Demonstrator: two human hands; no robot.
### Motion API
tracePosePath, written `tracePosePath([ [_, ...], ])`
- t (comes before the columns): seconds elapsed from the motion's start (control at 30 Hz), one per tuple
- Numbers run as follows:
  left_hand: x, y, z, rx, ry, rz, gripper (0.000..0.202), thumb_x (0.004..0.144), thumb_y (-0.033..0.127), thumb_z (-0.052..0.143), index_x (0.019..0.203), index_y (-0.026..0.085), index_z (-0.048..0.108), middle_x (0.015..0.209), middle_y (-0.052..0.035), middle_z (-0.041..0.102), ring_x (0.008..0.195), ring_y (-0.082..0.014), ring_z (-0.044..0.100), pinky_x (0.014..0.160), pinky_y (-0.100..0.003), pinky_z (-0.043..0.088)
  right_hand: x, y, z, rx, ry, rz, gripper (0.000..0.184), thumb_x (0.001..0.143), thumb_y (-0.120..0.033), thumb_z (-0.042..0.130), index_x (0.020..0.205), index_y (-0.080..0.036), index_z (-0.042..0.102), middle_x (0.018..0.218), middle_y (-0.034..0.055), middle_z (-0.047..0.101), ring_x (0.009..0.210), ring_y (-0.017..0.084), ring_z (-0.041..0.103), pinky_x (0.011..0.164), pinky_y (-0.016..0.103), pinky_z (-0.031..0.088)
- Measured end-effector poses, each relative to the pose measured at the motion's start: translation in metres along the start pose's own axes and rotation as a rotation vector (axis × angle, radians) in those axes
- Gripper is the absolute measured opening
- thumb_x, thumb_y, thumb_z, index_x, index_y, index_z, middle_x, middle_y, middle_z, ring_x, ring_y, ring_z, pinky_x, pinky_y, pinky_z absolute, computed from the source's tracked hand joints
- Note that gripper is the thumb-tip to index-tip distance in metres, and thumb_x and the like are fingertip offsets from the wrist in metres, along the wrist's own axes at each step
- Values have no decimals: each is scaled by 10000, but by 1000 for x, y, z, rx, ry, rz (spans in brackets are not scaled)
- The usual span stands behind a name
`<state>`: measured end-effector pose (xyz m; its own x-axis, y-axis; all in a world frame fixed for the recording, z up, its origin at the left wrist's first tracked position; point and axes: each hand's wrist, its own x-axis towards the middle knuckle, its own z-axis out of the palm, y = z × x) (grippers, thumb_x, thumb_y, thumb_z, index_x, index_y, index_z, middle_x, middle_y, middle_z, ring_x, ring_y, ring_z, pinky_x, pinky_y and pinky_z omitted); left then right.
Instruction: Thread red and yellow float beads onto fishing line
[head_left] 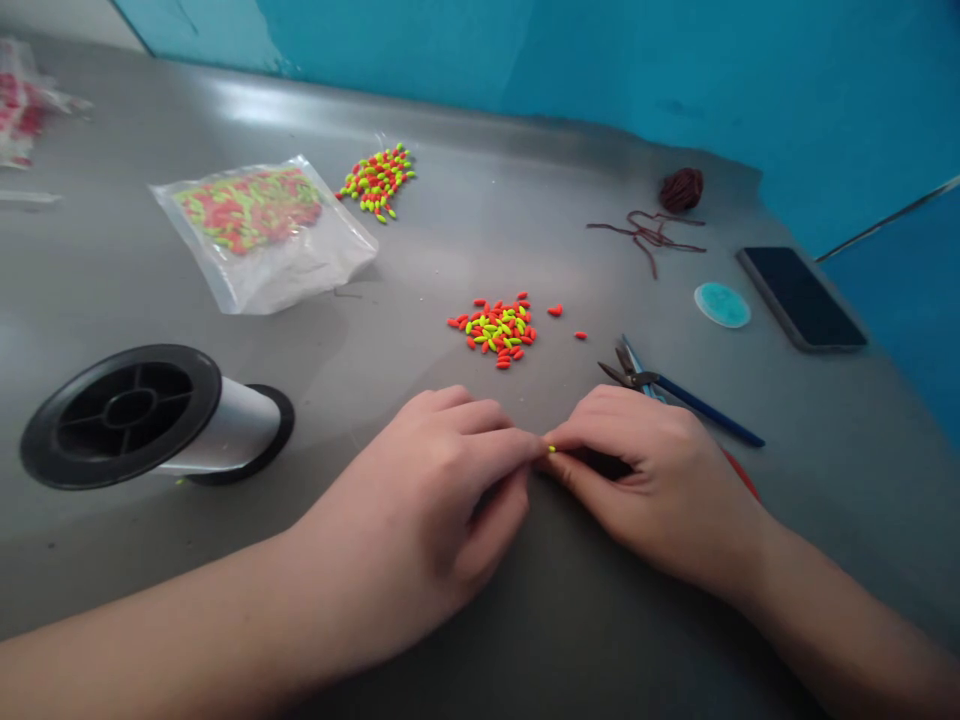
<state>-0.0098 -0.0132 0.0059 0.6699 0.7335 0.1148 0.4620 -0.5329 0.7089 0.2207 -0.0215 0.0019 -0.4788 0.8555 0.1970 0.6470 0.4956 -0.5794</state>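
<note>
My left hand (431, 490) and my right hand (652, 480) rest on the grey table (480, 230), fingertips meeting in a pinch. Between the fingertips shows a tiny yellow-green bead (551, 449); which hand grips it I cannot tell for sure. Both hands have their fingers curled closed. Just beyond the hands lies a small heap of orange and yellow-green beads (497, 330), with a few strays to its right. A large black spool of clear line (154, 415) lies on its side to the left of my left hand.
Blue-handled pliers (667, 385) lie by my right hand. A clear bag of beads (259, 230) and another bead heap (377, 180) sit at the back left. Brown cord (660, 225), a teal disc (721, 305) and a dark phone (801, 297) lie at the right. A blue wall stands behind.
</note>
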Motion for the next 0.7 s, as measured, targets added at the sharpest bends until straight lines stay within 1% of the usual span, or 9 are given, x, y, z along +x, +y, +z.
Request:
tracePosePath([
  [0.13,1,1,0,6,0,4,241,1051,136,527,923,191,724,893,-29,711,829,-207,614,802,-405,461,0,-1,1,-9,-6,12,198,986,-92,709,837,-187,798,765,16,749,767,198,642,705,345,480],
  [0.23,2,2,0,-1,27,-9,236,1051,125,525,931,181,720,863,-23,695,818,-199,616,802,-400,464,1,-2,-1,-15,-13,28,172,991,-112,713,858,-188,792,773,20,748,772,203,650,704,352,483],
  [0.3,2,4,0,-25,67,-36,200,1052,136,543,1000,179,730,902,-21,707,859,-194,634,821,-385,482,1,-4,-4,0,-3,57,155,997,-126,719,881,-196,793,797,14,768,765,191,666,699,343,492],
  [0.33,1,4,0,-37,104,-55,175,1057,160,562,1058,185,736,935,-17,716,893,-192,643,837,-374,492,2,-5,-5,18,13,78,146,998,-134,725,892,-205,795,808,8,779,752,181,672,688,335,494],
  [0.4,-1,5,0,-73,133,-105,148,1045,222,634,1150,196,735,1026,-18,732,961,-188,662,878,-355,515,2,-7,-9,68,55,121,133,995,-147,738,903,-222,797,816,-5,792,722,163,677,659,319,493],
  [0.47,-2,5,0,-114,147,-144,161,1039,275,680,1173,214,743,1048,-8,731,970,-176,668,879,-334,526,1,-10,-11,116,86,128,117,991,-161,746,912,-231,796,810,-14,791,699,150,672,633,309,484],
  [0.53,-3,6,-1,-168,146,-151,131,1045,294,688,1138,235,759,1030,6,734,960,-159,671,846,-306,526,0,-13,-12,144,100,103,110,989,-164,747,915,-229,795,796,-21,781,684,135,659,616,296,473],
  [0.6,-3,8,-2,-233,139,-153,102,1046,294,695,1095,257,776,995,27,749,907,-136,671,770,-274,520,-1,-16,-13,180,113,98,109,981,-164,755,900,-225,792,772,-30,765,667,119,644,599,281,461],
  [0.7,-1,11,-4,-329,119,-209,86,1018,311,738,1069,300,805,935,63,779,753,-104,645,612,-236,484,-2,-19,-14,299,140,163,115,972,-199,783,860,-227,786,743,-36,759,659,113,648,587,269,467],
])
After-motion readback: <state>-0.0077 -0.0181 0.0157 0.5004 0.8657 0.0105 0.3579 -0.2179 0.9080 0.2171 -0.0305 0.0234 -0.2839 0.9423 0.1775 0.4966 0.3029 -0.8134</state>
